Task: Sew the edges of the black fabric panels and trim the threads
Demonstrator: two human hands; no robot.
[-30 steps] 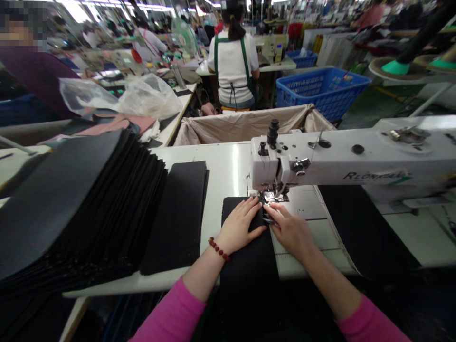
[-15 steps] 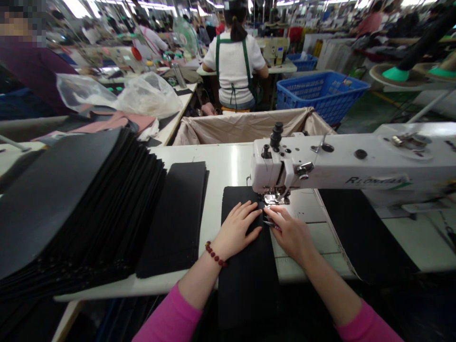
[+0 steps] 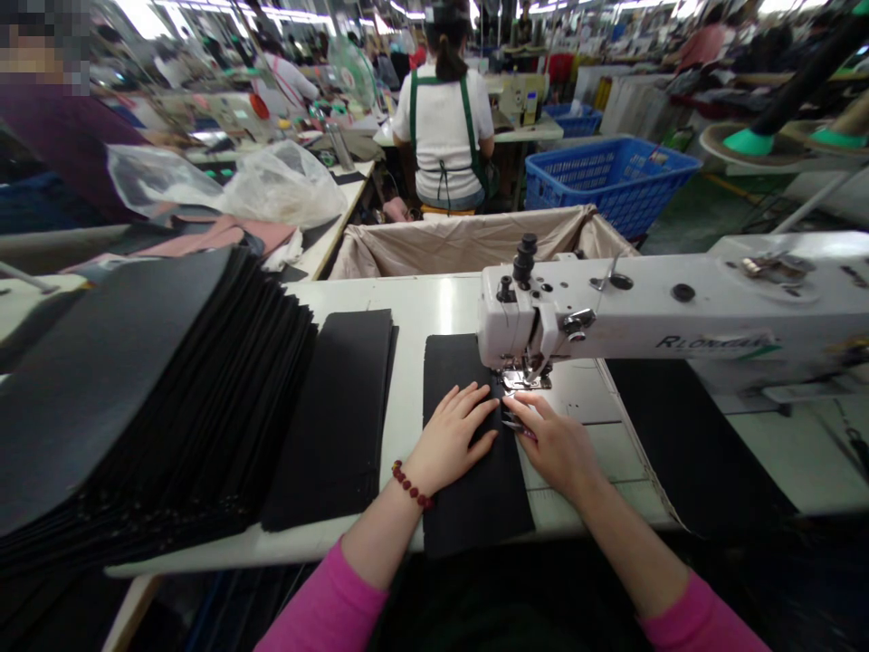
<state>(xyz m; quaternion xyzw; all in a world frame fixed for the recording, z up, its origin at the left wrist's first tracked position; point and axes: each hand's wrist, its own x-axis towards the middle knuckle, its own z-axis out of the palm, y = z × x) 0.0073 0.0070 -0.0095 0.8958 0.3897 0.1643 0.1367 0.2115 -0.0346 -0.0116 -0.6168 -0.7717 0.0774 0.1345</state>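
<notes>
The work area is a busy sewing floor. A pale tabletop (image 3: 421,294) carries a white sewing machine (image 3: 652,294), with a fabric-lined bin (image 3: 468,243) directly beyond it.

The black panel (image 3: 475,516) lies flat on the tabletop, left of the machine head. Its right edge runs beside the presser foot (image 3: 526,380); its near end reaches the front of the tabletop.

Hand state: the left hand (image 3: 454,430) rests palm down on the panel, fingers spread. The right hand (image 3: 560,448) is curled around small metal snips (image 3: 514,424), its index fingertip at the panel's right edge. The two index fingertips nearly meet; contact between them cannot be determined.

Handling: the panel is probably light and flexible, with enough body to lie flat. The surface may slide readily over the smooth tabletop. Flat pressure on the broad face and light guidance along the right edge appear suitable; breakage is unlikely.

Appearance: the panel is a long, matte black rectangle without visible pattern. Similar dark pieces form a tall stack (image 3: 156,326) and a low pile (image 3: 339,407) at left.
</notes>
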